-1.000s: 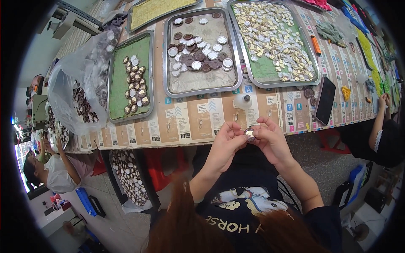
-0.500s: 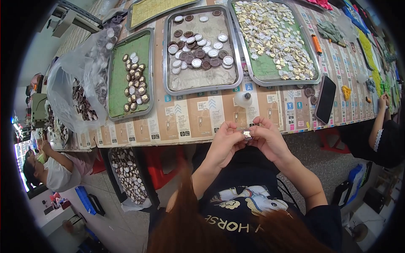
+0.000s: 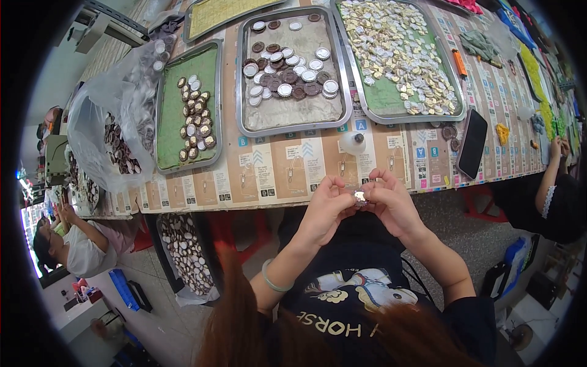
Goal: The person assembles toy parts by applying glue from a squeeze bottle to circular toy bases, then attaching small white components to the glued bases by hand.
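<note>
At the table's front edge, my left hand and my right hand meet, both closed. Fingertips of both pinch one small round cap-like piece with a shiny face; my fingers cover most of it. Just beyond them stands a small white bottle with a dark tip. The middle tray holds brown and white fluted caps, some face down. Small gold and silver pieces fill much of the right tray. In the narrow left tray lie brown caps with pale or gold faces.
A dark phone and an orange-handled tool lie at the right. To the left sits a clear plastic bag with caps inside. Below the table are another bag of caps and a red stool. People sit at both sides.
Both hands stay at the same spot, and the piece has turned slightly between the fingertips. More of my left forearm shows, with a pale green bracelet on it.
</note>
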Motion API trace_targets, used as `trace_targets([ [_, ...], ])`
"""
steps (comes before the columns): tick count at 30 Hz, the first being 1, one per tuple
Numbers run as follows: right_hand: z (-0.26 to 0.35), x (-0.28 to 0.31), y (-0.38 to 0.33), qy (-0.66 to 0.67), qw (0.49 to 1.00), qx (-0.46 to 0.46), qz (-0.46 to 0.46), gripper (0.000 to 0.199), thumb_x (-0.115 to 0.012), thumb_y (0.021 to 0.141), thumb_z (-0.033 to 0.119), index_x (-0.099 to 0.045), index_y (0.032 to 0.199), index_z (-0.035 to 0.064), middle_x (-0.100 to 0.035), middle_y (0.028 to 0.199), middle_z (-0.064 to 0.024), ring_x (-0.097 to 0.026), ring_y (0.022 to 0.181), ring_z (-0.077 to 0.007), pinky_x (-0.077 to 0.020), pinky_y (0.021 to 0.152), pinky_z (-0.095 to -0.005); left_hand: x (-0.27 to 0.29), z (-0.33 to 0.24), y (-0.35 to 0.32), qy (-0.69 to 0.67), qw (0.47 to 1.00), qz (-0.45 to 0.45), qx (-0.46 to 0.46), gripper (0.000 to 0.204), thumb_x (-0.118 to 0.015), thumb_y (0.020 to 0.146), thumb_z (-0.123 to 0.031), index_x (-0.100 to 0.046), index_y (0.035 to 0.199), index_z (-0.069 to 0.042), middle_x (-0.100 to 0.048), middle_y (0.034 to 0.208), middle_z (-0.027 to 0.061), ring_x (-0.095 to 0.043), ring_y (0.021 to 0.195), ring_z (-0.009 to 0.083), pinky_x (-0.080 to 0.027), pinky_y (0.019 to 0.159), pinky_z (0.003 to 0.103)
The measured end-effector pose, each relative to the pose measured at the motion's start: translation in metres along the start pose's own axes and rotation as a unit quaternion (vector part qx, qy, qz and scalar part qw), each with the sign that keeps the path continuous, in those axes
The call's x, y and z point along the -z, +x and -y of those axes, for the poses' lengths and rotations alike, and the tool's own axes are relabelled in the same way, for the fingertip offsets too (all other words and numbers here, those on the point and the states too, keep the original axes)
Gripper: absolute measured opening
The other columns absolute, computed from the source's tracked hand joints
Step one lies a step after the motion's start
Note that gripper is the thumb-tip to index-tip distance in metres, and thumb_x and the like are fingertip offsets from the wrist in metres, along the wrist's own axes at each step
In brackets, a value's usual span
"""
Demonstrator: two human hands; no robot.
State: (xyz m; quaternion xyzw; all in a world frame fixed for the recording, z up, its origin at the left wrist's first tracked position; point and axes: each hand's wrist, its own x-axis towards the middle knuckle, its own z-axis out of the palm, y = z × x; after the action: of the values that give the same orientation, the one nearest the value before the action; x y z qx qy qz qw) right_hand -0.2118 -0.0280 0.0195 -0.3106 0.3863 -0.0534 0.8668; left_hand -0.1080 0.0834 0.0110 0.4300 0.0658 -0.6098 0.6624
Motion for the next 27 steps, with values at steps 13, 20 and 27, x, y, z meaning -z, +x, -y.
trace_targets([
  [13,0.004,-0.007,-0.012,0.017,0.995,0.067,0.066,0.033,-0.052,0.07,-0.007,-0.037,0.096,0.0051,-0.051,0.081,-0.0066,-0.051,0.074,-0.0111,-0.0419,0.067,-0.0217,-0.023,0.003,-0.023,0.161,0.968,-0.033,-0.192,0.029,-0.055,0.07,0.005,-0.036,0.089,-0.006,-0.047,0.077,0.0029,-0.048,0.072,0.008,-0.041,0.066,0.021],
  [20,0.004,-0.009,-0.015,0.026,0.99,0.092,0.104,0.036,-0.057,0.067,-0.003,-0.038,0.096,0.0057,-0.052,0.085,-0.008,-0.053,0.076,-0.0131,-0.0438,0.07,-0.0236,-0.028,0.0,-0.038,0.296,0.92,-0.047,-0.253,0.034,-0.054,0.069,0.01,-0.035,0.093,-0.003,-0.044,0.084,0.0039,-0.047,0.078,0.0083,-0.04,0.075,0.021],
  [27,0.005,-0.011,-0.02,-0.027,0.983,0.153,0.094,0.036,-0.056,0.066,-0.005,-0.037,0.094,0.0057,-0.05,0.083,-0.0086,-0.052,0.077,-0.015,-0.0433,0.072,-0.0264,-0.026,0.005,-0.04,0.347,0.889,-0.036,-0.297,0.034,-0.053,0.067,0.012,-0.035,0.091,-0.003,-0.043,0.083,0.005,-0.046,0.078,0.0091,-0.039,0.073,0.021],
])
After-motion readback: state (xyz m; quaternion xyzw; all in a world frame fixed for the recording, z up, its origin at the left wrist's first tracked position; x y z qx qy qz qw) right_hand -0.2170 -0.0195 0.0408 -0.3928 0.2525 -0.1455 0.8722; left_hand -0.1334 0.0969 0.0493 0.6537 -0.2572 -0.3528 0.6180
